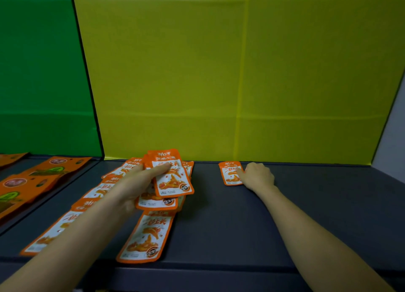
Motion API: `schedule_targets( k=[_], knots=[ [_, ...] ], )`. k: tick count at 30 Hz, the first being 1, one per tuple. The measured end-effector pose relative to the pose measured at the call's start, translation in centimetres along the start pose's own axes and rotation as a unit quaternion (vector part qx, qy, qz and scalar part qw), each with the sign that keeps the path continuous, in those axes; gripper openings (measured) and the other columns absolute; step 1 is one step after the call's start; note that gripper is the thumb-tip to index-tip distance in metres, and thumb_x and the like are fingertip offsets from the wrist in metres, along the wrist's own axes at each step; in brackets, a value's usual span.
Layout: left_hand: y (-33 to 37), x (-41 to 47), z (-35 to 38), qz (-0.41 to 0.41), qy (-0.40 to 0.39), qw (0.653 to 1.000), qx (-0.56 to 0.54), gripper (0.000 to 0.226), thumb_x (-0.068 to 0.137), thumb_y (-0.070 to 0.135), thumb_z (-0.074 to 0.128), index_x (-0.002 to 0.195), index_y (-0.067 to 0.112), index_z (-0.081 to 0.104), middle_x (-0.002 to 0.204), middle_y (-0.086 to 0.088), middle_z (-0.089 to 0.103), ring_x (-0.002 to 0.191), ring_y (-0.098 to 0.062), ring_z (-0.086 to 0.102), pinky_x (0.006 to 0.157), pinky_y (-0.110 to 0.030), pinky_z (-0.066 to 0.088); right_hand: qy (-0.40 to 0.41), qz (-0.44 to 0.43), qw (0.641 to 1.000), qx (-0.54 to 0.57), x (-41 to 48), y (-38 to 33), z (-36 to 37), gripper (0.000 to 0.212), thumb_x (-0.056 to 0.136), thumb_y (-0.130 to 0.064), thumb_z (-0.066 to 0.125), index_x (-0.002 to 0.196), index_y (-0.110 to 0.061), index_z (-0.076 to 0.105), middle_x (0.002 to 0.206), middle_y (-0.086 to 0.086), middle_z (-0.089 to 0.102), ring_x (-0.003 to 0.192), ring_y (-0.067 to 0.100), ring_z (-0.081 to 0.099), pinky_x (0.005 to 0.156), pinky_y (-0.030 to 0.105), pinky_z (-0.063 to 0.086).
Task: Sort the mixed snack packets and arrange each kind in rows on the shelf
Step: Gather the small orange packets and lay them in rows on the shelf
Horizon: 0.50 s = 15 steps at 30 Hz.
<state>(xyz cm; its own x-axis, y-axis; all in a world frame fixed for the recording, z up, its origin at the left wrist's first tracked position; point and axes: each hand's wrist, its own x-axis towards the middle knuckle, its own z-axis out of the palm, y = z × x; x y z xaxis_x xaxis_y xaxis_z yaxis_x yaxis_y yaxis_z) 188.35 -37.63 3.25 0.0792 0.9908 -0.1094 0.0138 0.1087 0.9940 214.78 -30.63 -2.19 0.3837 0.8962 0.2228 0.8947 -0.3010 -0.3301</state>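
My left hand (pixel 140 182) grips a fanned stack of orange-and-white snack packets (pixel 173 177) above the dark shelf (pixel 219 226), thumb pressed on the top one. More packets of the same kind lie in two rows under and beside that hand, one near the front edge (pixel 145 237) and another at the left (pixel 54 232). At the back of the shelf a single packet (pixel 232 173) lies flat against the yellow wall. My right hand (pixel 257 175) touches its right edge with curled fingers; whether they pinch it is hidden.
On the neighbouring shelf section to the left lie larger orange packets with green print (pixel 28 182). A yellow back panel (pixel 241 72) and a green panel (pixel 39 72) close off the rear. A black divider (pixel 87 72) separates the sections.
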Motion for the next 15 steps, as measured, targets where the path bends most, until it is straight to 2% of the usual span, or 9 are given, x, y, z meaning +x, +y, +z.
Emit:
schedule_targets(
  k=[1,3,7,10,12,13,15],
  knots=[
    [-0.3,0.4,0.1,0.012,-0.005,1.0,-0.007,0.011,0.086,0.02,0.063,0.084,0.011,0.058,0.059,-0.005,0.07,0.044,-0.015,0.064,0.043,-0.024,0.054,0.005,-0.001,1.0,-0.004,0.0,-0.1,0.0,0.049,0.095,-0.045,0.041,0.11,-0.004,0.061,0.118,0.016,0.06,0.11,0.033,0.055,0.077,0.033,0.044],
    [-0.5,0.5,0.5,0.021,-0.02,1.0,-0.009,0.013,0.086,0.019,0.063,0.077,0.012,0.055,0.048,-0.001,0.067,0.037,-0.012,0.062,0.038,-0.022,0.052,0.013,-0.004,1.0,-0.014,-0.1,-0.2,-0.1,0.049,0.095,-0.044,0.04,0.111,-0.002,0.061,0.119,0.016,0.059,0.111,0.032,0.055,0.079,0.034,0.046],
    [-0.6,0.2,1.0,0.015,-0.039,0.999,-0.009,0.016,0.087,0.019,0.061,0.074,0.012,0.056,0.046,-0.001,0.065,0.036,-0.011,0.061,0.037,-0.02,0.05,0.02,-0.005,0.997,-0.079,-0.8,-0.5,-0.7,0.058,0.097,-0.049,0.03,0.113,-0.003,0.062,0.12,0.015,0.06,0.113,0.032,0.055,0.084,0.034,0.046],
    [-0.3,-0.2,1.7,0.008,-0.053,0.999,-0.002,0.015,0.087,0.018,0.061,0.074,0.012,0.057,0.047,-0.001,0.066,0.037,-0.011,0.062,0.036,-0.021,0.05,0.095,-0.045,0.984,-0.142,-2.1,-1.2,-2.4,0.065,0.096,-0.054,0.022,0.101,-0.008,0.067,0.109,0.012,0.066,0.102,0.03,0.061,0.074,0.031,0.04],
    [-0.3,-0.4,2.2,0.015,-0.06,0.998,-0.005,0.013,0.087,0.017,0.061,0.075,0.012,0.058,0.048,-0.001,0.067,0.038,-0.012,0.063,0.036,-0.021,0.05,0.132,-0.12,0.98,-0.083,-3.1,-1.9,-3.3,0.061,0.096,-0.054,0.023,0.089,-0.012,0.067,0.102,0.012,0.067,0.096,0.03,0.062,0.073,0.033,0.041],
    [-0.4,-0.3,2.4,0.018,-0.063,0.998,-0.007,0.012,0.086,0.016,0.062,0.076,0.012,0.059,0.049,-0.001,0.067,0.039,-0.012,0.063,0.037,-0.022,0.05,0.11,-0.153,0.982,-0.004,-3.8,-2.2,-3.6,0.058,0.096,-0.054,0.024,0.082,-0.017,0.066,0.097,0.01,0.067,0.094,0.03,0.062,0.076,0.035,0.043],
    [-0.5,-0.2,3.1,0.024,-0.069,0.997,-0.005,0.008,0.085,0.016,0.063,0.079,0.011,0.062,0.051,0.0,0.069,0.041,-0.011,0.064,0.038,-0.022,0.05,-0.001,-0.175,0.967,0.185,-5.6,-3.1,-4.1,0.053,0.093,-0.057,0.03,0.067,-0.024,0.063,0.083,0.004,0.067,0.088,0.025,0.061,0.08,0.037,0.045]
  ],
)
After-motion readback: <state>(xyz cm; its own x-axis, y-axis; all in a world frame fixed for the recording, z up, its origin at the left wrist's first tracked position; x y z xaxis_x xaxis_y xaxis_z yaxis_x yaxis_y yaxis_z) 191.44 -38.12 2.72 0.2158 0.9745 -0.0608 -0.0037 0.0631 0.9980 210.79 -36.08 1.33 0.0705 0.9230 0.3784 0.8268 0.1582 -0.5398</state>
